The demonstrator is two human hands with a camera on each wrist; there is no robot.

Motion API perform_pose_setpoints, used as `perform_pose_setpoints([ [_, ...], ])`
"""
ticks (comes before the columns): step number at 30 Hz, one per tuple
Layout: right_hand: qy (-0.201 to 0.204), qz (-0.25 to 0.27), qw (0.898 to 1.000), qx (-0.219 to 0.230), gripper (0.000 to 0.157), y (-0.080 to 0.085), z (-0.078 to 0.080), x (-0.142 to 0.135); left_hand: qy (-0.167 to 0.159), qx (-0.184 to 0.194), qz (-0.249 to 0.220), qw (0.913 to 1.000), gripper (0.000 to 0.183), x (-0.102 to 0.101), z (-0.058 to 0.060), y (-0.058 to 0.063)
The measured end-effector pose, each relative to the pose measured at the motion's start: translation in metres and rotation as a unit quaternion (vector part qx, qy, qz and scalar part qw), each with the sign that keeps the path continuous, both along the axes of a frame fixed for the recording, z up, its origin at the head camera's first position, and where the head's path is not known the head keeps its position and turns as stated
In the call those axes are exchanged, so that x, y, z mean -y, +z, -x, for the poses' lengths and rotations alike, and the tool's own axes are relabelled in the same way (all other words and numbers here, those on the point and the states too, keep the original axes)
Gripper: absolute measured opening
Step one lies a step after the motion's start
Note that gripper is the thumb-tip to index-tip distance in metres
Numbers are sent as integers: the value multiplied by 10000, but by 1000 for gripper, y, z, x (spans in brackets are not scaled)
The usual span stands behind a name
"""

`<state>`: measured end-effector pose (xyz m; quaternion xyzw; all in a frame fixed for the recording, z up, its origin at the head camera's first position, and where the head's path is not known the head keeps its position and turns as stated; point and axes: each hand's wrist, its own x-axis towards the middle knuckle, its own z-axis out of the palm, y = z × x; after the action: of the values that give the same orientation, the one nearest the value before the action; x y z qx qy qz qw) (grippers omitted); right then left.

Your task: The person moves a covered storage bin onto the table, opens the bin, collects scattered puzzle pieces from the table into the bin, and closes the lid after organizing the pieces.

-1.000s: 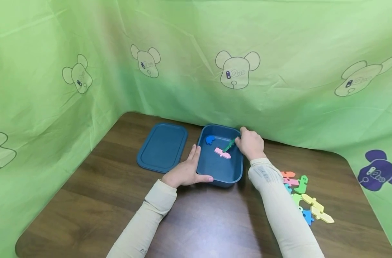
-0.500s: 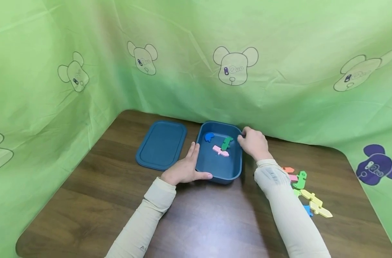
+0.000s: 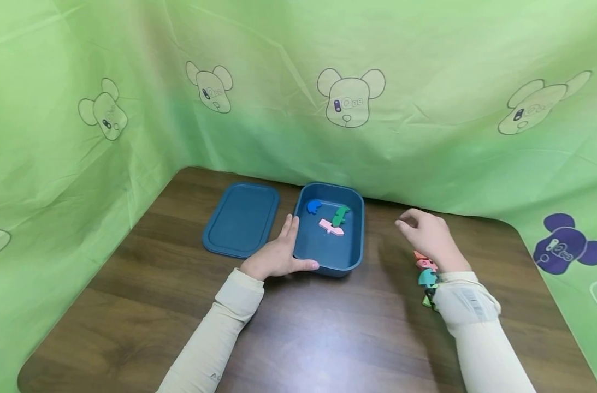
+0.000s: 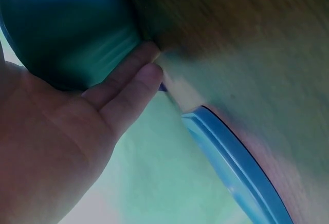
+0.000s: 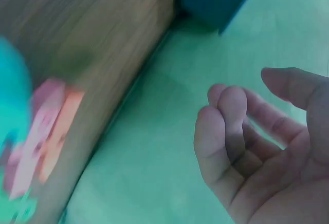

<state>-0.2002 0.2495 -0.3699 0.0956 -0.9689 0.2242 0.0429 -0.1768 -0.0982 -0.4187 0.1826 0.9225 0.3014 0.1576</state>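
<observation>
An uncovered blue box (image 3: 323, 251) holds a blue piece (image 3: 313, 206), a green piece (image 3: 341, 214) and a pink arrow-shaped piece (image 3: 331, 227). The green piece lies partly over the pink one. My left hand (image 3: 275, 256) rests against the box's left side, fingers straight, its thumb along the front wall. To the right of the box, my right hand (image 3: 430, 236) hangs above the table. Its fingers are loosely bent with a gap to the thumb, and nothing is held. In the right wrist view, a pink piece (image 5: 38, 136) and an orange piece (image 5: 61, 134) lie near that hand.
A flat blue lid (image 3: 241, 220) lies left of the box. Beneath my right wrist are more coloured pieces, among them a teal one (image 3: 427, 278); my forearm hides others. A green printed cloth (image 3: 278, 136) hangs behind the wooden table (image 3: 131, 305).
The green piece has left my right hand and now lies flat in the box. That hand has moved away to the right, toward the loose pieces. My left hand stays at the box.
</observation>
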Motion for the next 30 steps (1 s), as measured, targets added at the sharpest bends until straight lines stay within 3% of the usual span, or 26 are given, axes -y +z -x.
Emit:
perform_pose_setpoints([
  [7, -194, -31, 9988, 447, 31, -1, -30, -54, 26, 2, 1, 10000, 119, 3, 0, -1],
  [13, -517, -279, 9938, 940, 31, -15, -50, -92, 41, 17, 40, 10000, 119, 3, -1, -2],
  [24, -363, -800, 9847, 1503, 12, -32, -62, -127, 36, -23, 12, 10000, 119, 3, -1, -2],
  [30, -609, -362, 9670, 2447, 15, -31, -72, -140, 58, 54, 38, 10000, 119, -1, -1, 0],
])
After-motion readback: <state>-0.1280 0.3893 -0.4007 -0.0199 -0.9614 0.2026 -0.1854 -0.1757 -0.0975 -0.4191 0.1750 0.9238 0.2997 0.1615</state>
